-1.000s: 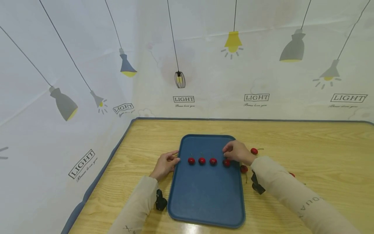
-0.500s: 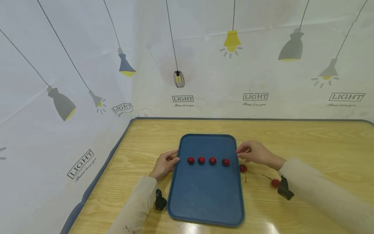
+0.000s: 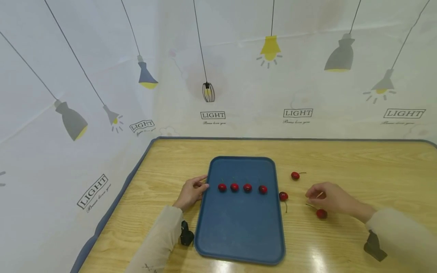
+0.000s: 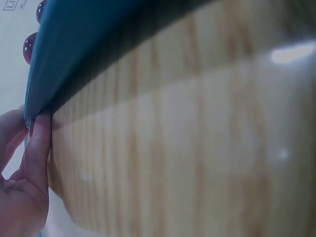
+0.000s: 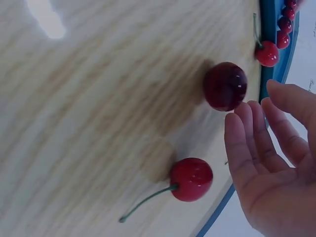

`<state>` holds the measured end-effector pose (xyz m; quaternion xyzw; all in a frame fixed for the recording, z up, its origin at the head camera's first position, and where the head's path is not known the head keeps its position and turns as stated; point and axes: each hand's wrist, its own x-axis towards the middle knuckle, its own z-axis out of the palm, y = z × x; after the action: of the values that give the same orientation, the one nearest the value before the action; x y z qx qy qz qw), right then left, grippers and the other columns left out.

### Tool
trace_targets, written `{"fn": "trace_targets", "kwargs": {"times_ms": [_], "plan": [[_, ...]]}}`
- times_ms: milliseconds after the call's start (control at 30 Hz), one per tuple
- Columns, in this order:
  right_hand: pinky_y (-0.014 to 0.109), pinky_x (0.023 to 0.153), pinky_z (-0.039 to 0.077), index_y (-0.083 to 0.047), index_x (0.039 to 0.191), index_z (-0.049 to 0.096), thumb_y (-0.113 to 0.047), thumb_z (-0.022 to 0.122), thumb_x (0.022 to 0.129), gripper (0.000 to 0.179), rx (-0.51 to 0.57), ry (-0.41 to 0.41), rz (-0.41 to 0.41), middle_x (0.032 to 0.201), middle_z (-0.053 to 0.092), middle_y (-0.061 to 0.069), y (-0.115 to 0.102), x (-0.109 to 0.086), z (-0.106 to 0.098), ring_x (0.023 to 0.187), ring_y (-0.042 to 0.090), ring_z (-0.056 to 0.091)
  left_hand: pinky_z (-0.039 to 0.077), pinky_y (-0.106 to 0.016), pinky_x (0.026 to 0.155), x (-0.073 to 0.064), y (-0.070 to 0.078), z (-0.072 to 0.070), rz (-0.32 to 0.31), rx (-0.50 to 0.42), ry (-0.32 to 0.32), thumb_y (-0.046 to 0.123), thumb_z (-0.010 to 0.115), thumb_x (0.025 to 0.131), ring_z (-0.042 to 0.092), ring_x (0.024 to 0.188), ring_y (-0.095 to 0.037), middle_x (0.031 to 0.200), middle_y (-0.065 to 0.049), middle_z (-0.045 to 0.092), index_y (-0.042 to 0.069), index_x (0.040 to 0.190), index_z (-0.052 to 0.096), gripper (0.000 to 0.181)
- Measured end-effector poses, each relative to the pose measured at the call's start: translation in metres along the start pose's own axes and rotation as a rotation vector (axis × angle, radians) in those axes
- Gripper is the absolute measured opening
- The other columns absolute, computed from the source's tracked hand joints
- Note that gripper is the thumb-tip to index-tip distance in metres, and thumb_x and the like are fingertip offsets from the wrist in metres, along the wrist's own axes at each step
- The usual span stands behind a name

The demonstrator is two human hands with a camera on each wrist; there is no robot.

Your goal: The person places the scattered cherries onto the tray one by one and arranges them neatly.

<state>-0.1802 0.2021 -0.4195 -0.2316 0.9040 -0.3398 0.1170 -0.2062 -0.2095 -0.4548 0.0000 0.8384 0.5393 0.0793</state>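
Observation:
A blue tray (image 3: 240, 231) lies on the table with a row of red cherries across it, among them a cherry (image 3: 262, 189) by its right side. My left hand (image 3: 191, 193) holds the tray's left rim with thumb and fingers; the left wrist view shows this hand (image 4: 29, 163) at the edge. Over the table right of the tray is my right hand (image 3: 332, 197), its fingers loosely bent and holding nothing. A dark red cherry (image 5: 225, 86) is close to its fingertips in the right wrist view. Below that is a brighter cherry (image 5: 191, 179) with a green stem.
One stemmed cherry (image 3: 283, 196) lies against the tray's right side. Another cherry (image 3: 295, 175) sits farther back on the wooden table (image 3: 375, 170). White cloth (image 3: 246, 83) printed with lamps hangs behind the table and along its left side.
My right hand has moved from above the tray's right-hand cherry out to the right, over the loose cherries. My left hand and the row have stayed in place.

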Motion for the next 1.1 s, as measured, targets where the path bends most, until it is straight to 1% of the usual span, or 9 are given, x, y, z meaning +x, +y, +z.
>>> {"fn": "trace_targets", "kwargs": {"times_ms": [100,233,367,467,567,767,867,1100], "plan": [[0.022,0.06,0.047,0.0,0.088,0.063,-0.006,0.064,0.078,0.012,0.01,-0.003,0.026,0.081,0.06,0.001,0.004,-0.005,0.005,0.071,0.012,0.056,0.05,-0.028,0.057,0.0,0.0,0.0,-0.003,-0.006,-0.001,0.011,0.057,0.087,0.053,0.067,-0.014,0.093,-0.012,0.056,0.009,0.129,0.048,0.043],[0.022,0.057,0.047,0.0,0.087,0.062,-0.006,0.067,0.076,0.014,0.022,-0.014,0.04,0.08,0.06,0.002,0.005,-0.008,0.011,0.068,0.014,0.057,0.05,-0.028,0.056,-0.001,0.001,-0.001,-0.001,-0.007,-0.004,0.011,0.056,0.087,0.052,0.065,-0.013,0.093,-0.012,0.055,0.008,0.129,0.048,0.043],[0.021,0.058,0.046,-0.001,0.087,0.062,-0.006,0.069,0.074,0.015,0.006,0.006,0.053,0.08,0.059,0.001,0.004,-0.007,0.017,0.069,0.013,0.055,0.049,-0.026,0.054,0.0,0.001,-0.001,0.002,-0.002,-0.001,0.012,0.057,0.087,0.05,0.062,-0.012,0.091,-0.012,0.056,0.009,0.129,0.048,0.043],[0.021,0.056,0.045,-0.001,0.087,0.063,-0.004,0.068,0.073,0.015,0.015,0.017,0.063,0.078,0.058,0.001,0.003,-0.007,0.021,0.067,0.012,0.054,0.049,-0.026,0.054,0.0,0.001,-0.001,-0.002,-0.006,0.0,0.011,0.057,0.087,0.05,0.062,-0.012,0.091,-0.012,0.055,0.009,0.129,0.048,0.042],[0.021,0.054,0.044,0.0,0.086,0.062,-0.002,0.067,0.073,0.013,0.021,0.026,0.059,0.075,0.057,0.0,0.002,-0.007,0.025,0.064,0.011,0.052,0.049,-0.027,0.055,0.0,0.001,-0.001,-0.008,-0.009,0.002,0.011,0.057,0.087,0.052,0.064,-0.012,0.092,-0.011,0.055,0.009,0.129,0.048,0.043],[0.021,0.054,0.044,-0.002,0.084,0.063,-0.002,0.066,0.075,0.01,0.007,0.047,0.068,0.074,0.056,-0.002,0.0,-0.009,0.028,0.065,0.009,0.05,0.05,-0.027,0.056,-0.001,0.003,0.0,-0.014,0.005,0.013,0.011,0.057,0.087,0.052,0.065,-0.013,0.092,-0.011,0.056,0.009,0.128,0.049,0.042],[0.021,0.055,0.044,-0.002,0.084,0.063,-0.001,0.066,0.076,0.009,0.0,0.051,0.051,0.075,0.056,-0.002,0.0,-0.009,0.029,0.065,0.008,0.05,0.05,-0.026,0.056,-0.001,0.003,0.0,-0.015,0.0,0.014,0.011,0.057,0.087,0.051,0.064,-0.013,0.091,-0.011,0.055,0.008,0.128,0.049,0.042],[0.021,0.056,0.045,-0.003,0.085,0.065,-0.001,0.065,0.076,0.009,-0.028,0.053,-0.028,0.076,0.059,-0.003,0.001,-0.01,0.03,0.065,0.004,0.051,0.048,-0.025,0.054,0.0,0.002,0.0,-0.024,-0.045,0.009,0.008,0.056,0.087,0.048,0.061,-0.012,0.09,-0.011,0.055,0.008,0.129,0.047,0.043]]}}
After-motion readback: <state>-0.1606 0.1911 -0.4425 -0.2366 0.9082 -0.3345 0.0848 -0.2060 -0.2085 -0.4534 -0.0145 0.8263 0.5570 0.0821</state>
